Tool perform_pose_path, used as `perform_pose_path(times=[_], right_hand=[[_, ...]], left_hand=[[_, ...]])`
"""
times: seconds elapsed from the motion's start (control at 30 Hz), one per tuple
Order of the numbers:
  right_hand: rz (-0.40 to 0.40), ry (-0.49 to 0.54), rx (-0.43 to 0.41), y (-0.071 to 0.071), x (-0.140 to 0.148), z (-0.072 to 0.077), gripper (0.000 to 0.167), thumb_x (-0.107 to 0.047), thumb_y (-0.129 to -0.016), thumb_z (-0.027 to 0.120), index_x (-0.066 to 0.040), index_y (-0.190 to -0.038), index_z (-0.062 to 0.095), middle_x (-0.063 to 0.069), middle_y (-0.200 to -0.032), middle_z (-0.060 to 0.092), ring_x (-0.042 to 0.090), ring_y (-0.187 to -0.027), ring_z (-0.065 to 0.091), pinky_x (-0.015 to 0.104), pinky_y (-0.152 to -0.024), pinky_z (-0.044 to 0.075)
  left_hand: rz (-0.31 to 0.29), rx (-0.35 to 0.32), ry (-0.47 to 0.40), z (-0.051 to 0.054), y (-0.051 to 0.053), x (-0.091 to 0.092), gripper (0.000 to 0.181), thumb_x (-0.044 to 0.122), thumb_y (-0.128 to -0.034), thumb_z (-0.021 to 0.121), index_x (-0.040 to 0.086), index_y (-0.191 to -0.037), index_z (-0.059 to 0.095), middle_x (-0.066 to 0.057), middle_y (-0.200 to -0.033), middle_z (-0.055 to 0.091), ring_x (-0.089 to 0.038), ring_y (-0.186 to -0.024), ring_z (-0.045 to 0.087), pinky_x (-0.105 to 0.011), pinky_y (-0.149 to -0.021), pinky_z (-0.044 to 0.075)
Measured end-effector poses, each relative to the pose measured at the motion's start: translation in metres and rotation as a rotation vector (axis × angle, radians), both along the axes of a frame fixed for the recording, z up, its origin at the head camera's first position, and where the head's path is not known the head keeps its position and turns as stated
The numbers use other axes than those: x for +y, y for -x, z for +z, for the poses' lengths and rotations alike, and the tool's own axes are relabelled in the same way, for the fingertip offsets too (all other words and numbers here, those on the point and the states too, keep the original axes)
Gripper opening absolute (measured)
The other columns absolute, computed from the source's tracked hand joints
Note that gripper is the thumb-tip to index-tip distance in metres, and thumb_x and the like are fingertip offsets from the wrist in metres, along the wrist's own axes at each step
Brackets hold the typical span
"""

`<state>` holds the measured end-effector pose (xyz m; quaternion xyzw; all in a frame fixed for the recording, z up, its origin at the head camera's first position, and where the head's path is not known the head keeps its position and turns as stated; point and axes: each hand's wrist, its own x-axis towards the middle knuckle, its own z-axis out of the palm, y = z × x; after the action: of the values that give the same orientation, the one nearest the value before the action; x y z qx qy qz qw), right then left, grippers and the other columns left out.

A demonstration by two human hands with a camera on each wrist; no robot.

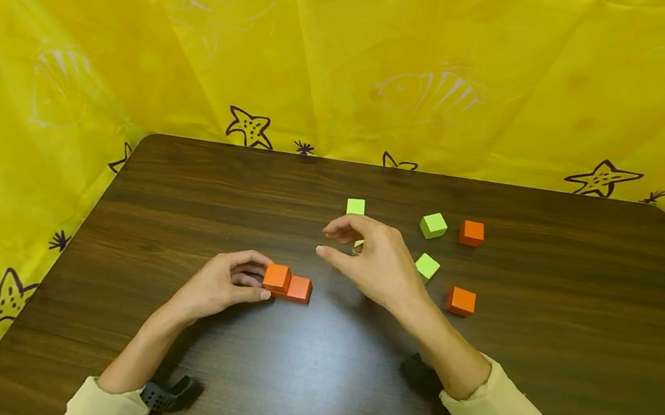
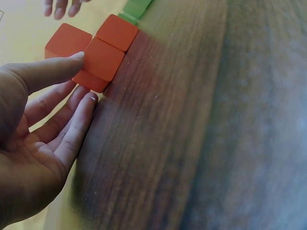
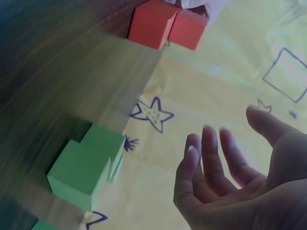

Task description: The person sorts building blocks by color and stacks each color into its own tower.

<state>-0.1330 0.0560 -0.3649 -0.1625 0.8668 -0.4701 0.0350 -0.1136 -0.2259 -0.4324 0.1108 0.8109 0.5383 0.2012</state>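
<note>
Three orange cubes stand together near the middle of the table: an upper orange cube (image 1: 276,277) sits on a lower one, with another orange cube (image 1: 300,289) beside that. My left hand (image 1: 223,285) is around the left end of this group, its thumb (image 2: 57,73) on the near side and the other fingers behind. My right hand (image 1: 379,260) hovers above the table, thumb and fingers apart and nothing between them. Behind it lies a green cube (image 1: 355,206); a second green one (image 1: 358,243) is mostly hidden by its fingers.
To the right lie two more green cubes, one farther back (image 1: 434,225) and one nearer (image 1: 427,266), partly covered by the hand. Beyond them are two loose orange cubes (image 1: 472,233). A yellow patterned cloth (image 1: 346,54) hangs around the dark wooden table (image 1: 554,313).
</note>
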Motion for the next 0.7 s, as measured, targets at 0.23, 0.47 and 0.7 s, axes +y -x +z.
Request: perform_pose_path(times=[0.23,0.47,0.7], right_hand=[[-0.017,-0.011,0.0,-0.001,0.01,0.003,0.027,-0.033,-0.086,0.078,-0.021,-0.109,0.072,-0.011,-0.102,0.07,0.017,-0.098,0.066,0.032,-0.078,0.053],[-0.039,-0.033,0.024,-0.001,0.025,0.004,0.024,-0.031,-0.086,0.079,-0.02,-0.107,0.072,-0.009,-0.102,0.071,0.019,-0.095,0.066,0.037,-0.079,0.054],[-0.055,-0.037,0.013,-0.004,0.041,0.002,0.025,-0.032,-0.086,0.078,-0.02,-0.107,0.072,-0.004,-0.107,0.072,0.02,-0.098,0.066,0.038,-0.084,0.054]], left_hand=[[0.001,0.002,0.015,0.002,-0.001,0.0,0.042,0.004,-0.0842,0.078,0.003,-0.123,0.063,-0.018,-0.117,0.065,-0.026,-0.096,0.068,-0.029,-0.082,0.057],[0.0,0.003,0.015,0.002,-0.001,0.0,0.042,0.004,-0.0842,0.078,0.003,-0.123,0.062,-0.018,-0.117,0.065,-0.026,-0.096,0.068,-0.029,-0.083,0.057],[0.0,0.011,0.024,0.002,0.0,0.0,0.041,0.004,-0.0843,0.078,0.003,-0.123,0.063,-0.018,-0.117,0.065,-0.025,-0.096,0.068,-0.029,-0.082,0.057]])
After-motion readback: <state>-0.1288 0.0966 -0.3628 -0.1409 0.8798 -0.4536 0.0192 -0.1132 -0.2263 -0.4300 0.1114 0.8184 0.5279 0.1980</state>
